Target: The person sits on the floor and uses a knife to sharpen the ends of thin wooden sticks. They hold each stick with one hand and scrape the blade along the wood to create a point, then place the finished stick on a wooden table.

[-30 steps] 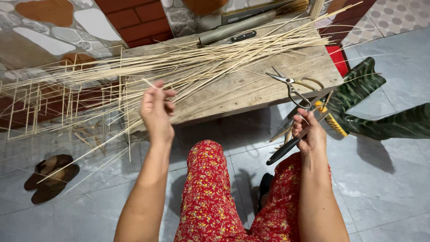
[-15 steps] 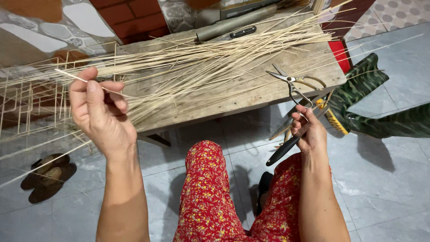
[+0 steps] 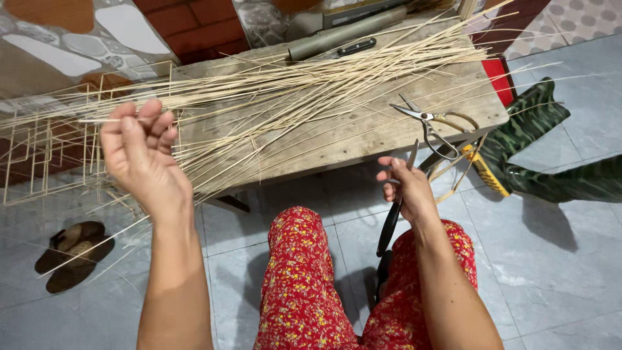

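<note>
The left hand [image 3: 139, 155] pinches one thin pale bamboo strip [image 3: 97, 120] beyond the left edge of the weathered wooden table [image 3: 363, 133]; the right hand [image 3: 405, 188] is clamped on a dark-handled knife [image 3: 395, 207] below the front edge. Keeping that pinch firm and the blade angled away seems wise

A heap of thin sticks [image 3: 278, 104] lies across the surface [image 3: 363, 139], running from eight o'clock up to two o'clock. Scissors [image 3: 431, 123] rest on the surface at its three o'clock edge. A tube [image 3: 346, 32] and a knife [image 3: 353, 47] lie behind the sticks, at twelve o'clock. The left hand [image 3: 139, 155] is at nine o'clock, the right hand [image 3: 405, 188] before the scissors. Sandals [image 3: 74, 253] sit on the floor at seven o'clock.
</note>
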